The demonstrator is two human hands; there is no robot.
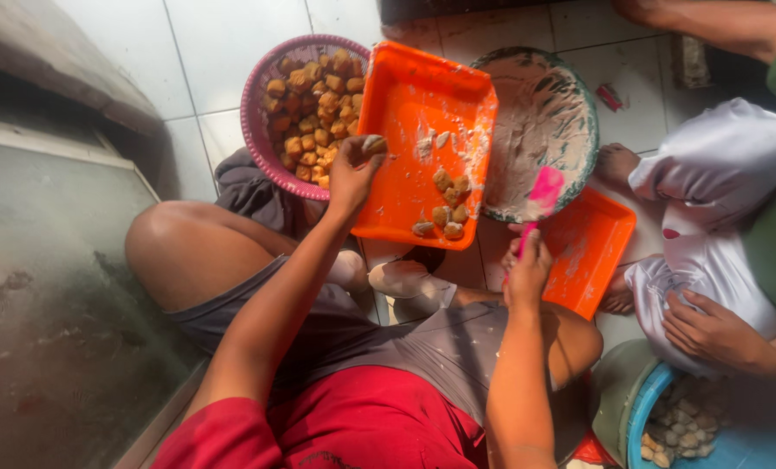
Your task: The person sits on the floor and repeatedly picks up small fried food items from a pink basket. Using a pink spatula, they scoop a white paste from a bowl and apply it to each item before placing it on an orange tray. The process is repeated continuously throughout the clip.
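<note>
My left hand [351, 174] holds a golden tofu puff [373, 144] at the near-left edge of a tilted orange tray [405, 95]. Several filled puffs [447, 208] lie in the tray's lower corner, with white paste smeared about. My right hand [527, 271] grips a pink spatula [544, 193] whose blade rests at the near rim of a round bowl of pale paste [544, 113]. A pink basket [258, 78] heaped with fried tofu puffs [314, 104] stands to the left of the tray.
A second orange tray [589, 247] lies by my right hand. Another person in white clothing [718, 200] squats at right, a hand [709, 330] on the knee. A blue tub [735, 443] of pale pieces sits at bottom right. White floor tiles [223, 35] beyond.
</note>
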